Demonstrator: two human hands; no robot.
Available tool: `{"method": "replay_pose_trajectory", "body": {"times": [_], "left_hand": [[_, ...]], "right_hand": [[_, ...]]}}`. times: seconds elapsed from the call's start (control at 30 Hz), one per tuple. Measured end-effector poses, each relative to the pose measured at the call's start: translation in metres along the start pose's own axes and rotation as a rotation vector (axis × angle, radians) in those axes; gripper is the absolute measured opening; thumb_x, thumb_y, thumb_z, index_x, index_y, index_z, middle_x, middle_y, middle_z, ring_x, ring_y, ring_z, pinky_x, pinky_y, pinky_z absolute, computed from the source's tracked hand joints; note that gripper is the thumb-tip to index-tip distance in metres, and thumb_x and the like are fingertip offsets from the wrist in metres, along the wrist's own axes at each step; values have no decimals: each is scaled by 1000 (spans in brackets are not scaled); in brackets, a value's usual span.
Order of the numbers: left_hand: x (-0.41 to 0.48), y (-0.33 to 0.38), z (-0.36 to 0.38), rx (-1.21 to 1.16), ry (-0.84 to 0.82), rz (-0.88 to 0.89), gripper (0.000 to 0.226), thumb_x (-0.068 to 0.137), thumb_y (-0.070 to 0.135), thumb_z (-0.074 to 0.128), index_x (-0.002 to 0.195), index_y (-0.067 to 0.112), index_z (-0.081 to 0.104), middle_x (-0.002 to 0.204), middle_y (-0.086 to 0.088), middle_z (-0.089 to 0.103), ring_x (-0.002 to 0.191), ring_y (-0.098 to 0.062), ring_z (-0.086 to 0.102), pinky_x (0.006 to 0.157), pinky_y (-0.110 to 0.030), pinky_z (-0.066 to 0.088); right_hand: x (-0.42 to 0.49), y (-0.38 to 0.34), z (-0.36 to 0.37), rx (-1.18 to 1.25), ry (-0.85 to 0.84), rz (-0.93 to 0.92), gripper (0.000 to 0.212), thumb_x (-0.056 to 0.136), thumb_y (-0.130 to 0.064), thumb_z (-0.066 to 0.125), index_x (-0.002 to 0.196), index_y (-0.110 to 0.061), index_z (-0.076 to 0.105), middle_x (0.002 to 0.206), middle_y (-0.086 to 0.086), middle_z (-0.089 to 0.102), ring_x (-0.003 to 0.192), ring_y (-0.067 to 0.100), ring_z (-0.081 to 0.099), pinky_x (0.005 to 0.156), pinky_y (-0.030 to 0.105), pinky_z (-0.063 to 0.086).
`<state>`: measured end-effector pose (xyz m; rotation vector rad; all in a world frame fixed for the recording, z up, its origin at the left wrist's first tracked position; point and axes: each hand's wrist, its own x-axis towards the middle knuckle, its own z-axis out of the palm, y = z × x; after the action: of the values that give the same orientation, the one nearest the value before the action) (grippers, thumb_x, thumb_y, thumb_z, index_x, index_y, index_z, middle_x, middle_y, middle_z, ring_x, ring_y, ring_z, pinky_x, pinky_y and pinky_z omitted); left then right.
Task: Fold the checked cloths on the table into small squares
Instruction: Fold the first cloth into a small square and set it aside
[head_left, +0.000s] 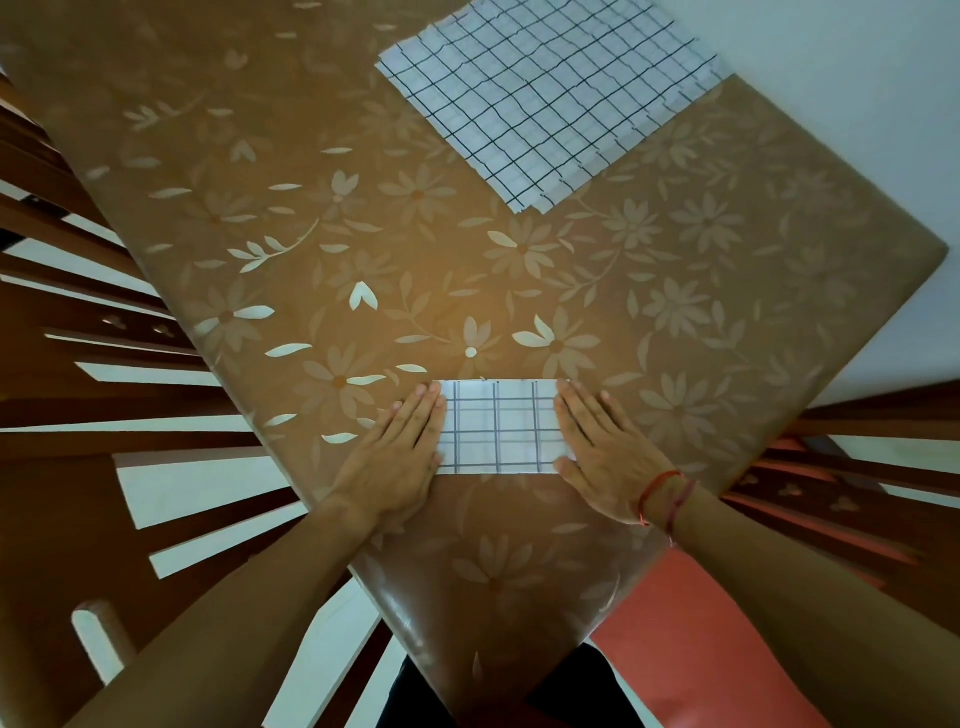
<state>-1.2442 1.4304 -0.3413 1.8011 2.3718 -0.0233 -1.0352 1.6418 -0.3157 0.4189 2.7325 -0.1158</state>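
Standing along the left side, the slatted back of a wooden chair (78, 374) was just beside the table (311, 208), which wore a brown cover printed with pale flowers. Near the table's front corner the left hand (400, 457) lay palm down, its fingers straight and together, pressing flat on the left end of a folded cloth (498, 428). That cloth, white with dark checks, was folded into a short wide strip and lay flat on the cover close to the person, its middle showing between the two hands. On its right end the right hand (608, 457) pressed down the same way, fingers straight and slightly spread, gripping nothing. A thin red thread (657, 493) was tied around the right wrist. Farther back and to the right, well apart from the hands, a stack of cloths (545, 98) with the same checks lay spread flat, its edges stepped. Beyond the table's right edge, part of another wooden chair (857, 452) showed.
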Motion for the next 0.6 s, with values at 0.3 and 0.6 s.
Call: {"method": "replay_pose_trajectory", "body": {"times": [0.3, 0.6], "left_hand": [[1, 6, -6, 0, -16, -23, 57, 99, 29, 25, 147, -2, 33, 155, -18, 29, 144, -29, 27, 115, -43, 26], [2, 9, -11, 27, -19, -33, 55, 98, 26, 28, 143, -2, 40, 151, -18, 37, 140, -29, 35, 112, -43, 24]], "right_hand": [[3, -4, -19, 83, -20, 57, 75, 86, -42, 41, 148, -3, 29, 157, 12, 24, 145, 25, 22, 118, 47, 16], [33, -12, -44, 185, 30, 164, 84, 66, -34, 67, 140, -14, 31, 135, 2, 34, 128, 21, 32, 105, 33, 28]]}}
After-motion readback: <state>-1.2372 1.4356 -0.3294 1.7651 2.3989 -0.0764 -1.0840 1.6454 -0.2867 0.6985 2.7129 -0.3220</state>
